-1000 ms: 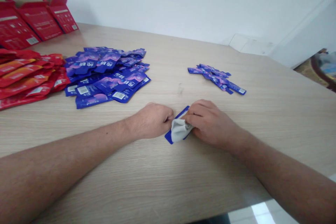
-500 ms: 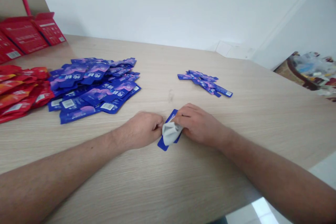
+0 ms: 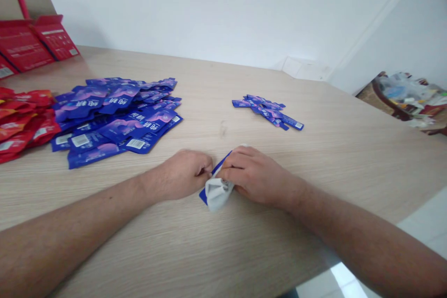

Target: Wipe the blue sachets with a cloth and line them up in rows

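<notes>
My right hand has its fingers closed on a bunched white cloth, which lies over a blue packet on the table. The right fingers cover much of that packet. At the packet's left edge, my left hand is closed, thumb against fingers; it seems to pinch the edge of the blue packet. A large heap of blue packets lies to the left. Beyond my hands, several narrow blue packets overlap in a small pile.
Red packets are heaped at the far left of the wooden table. Open red boxes stand behind them. A white object rests by the wall. Plastic bags are piled beyond the table's right side.
The white cloth and my right hand have moved slightly down and left over the blue packet, hiding more of it. The whole view has shifted a little.
</notes>
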Motion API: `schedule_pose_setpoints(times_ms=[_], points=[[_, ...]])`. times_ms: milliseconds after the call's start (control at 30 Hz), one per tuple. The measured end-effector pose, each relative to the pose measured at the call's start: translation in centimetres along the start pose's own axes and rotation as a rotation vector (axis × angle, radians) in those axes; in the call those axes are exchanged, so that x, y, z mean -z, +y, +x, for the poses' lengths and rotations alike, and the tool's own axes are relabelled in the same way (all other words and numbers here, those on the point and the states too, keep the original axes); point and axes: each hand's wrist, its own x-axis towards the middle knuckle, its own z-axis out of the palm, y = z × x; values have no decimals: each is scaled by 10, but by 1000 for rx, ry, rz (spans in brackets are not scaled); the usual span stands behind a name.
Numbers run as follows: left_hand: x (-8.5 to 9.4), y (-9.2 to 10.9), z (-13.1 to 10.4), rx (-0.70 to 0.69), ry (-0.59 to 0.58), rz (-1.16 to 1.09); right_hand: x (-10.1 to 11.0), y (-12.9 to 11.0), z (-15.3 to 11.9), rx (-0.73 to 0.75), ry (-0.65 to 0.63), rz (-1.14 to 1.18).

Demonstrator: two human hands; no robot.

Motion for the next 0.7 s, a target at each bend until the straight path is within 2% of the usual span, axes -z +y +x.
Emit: schedule_pose_setpoints(times_ms=[67, 200, 367, 500, 700], points=[[0, -1, 0, -4, 1, -3, 0, 0, 0, -4, 5, 16], [0, 0, 0, 13, -13, -6, 1, 1, -1, -114, 60, 0], [-1, -1, -1, 6, 8, -1, -1, -2, -1, 2, -7, 10], [0, -1, -1, 22, -7, -1, -1, 2, -2, -114, 64, -13], [0, 0, -1, 14, 8, 1, 2, -6, -1, 5, -27, -9]])
